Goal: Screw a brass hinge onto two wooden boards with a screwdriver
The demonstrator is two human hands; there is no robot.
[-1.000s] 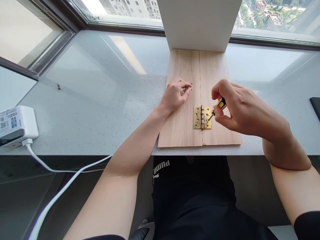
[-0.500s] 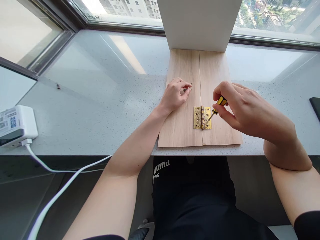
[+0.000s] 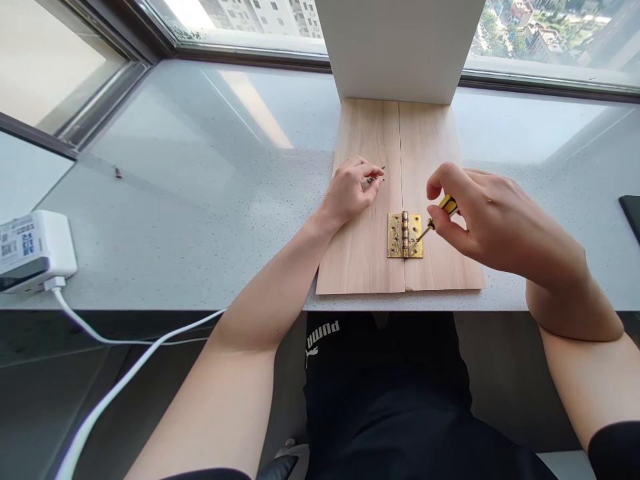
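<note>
White "PUMA" lettering (image 3: 323, 333) shows on the black clothing below the counter edge, and the label on the white adapter (image 3: 31, 250) at far left is too small to read. Pinched in the right hand (image 3: 487, 220), the yellow-and-black screwdriver (image 3: 436, 219) slants down-left, its tip on the right leaf of the brass hinge (image 3: 405, 235), which straddles the seam between two wood panels (image 3: 367, 257) on the grey speckled counter (image 3: 200, 220). The left hand (image 3: 350, 190) rests on the left panel with fingers curled on small screws (image 3: 373, 178), a white block (image 3: 400, 47) stands at the panels' far end, and nothing lies between hands and hinge.

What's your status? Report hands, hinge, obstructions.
Right hand shut on yellow-handled screwdriver, tip on brass hinge. Left hand pinching small screws on pale wooden boards. Nothing blocking hinge.
</note>
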